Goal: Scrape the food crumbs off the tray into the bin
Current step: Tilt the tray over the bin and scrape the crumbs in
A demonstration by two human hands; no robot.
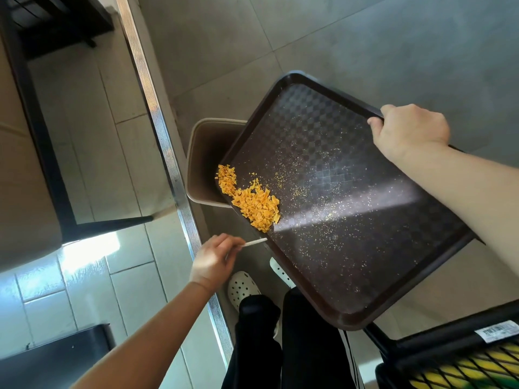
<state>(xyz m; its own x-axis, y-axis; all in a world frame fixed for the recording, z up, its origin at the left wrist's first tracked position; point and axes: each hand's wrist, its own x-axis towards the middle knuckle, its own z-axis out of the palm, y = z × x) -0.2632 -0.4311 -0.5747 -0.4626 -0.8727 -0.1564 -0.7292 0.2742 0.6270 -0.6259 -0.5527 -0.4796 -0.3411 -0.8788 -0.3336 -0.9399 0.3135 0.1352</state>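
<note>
A dark brown tray is tilted over a beige bin on the floor, its lower left corner above the bin's opening. My right hand grips the tray's far right rim. A heap of orange crumbs lies along the tray's lower left edge, with fine yellow specks scattered across the surface. My left hand pinches a thin white stick whose tip meets the tray edge just below the crumb heap.
A metal floor strip runs diagonally past the bin. Black chair legs stand at the left, a black mesh basket at the lower right. My white clogs and dark trousers are below the tray.
</note>
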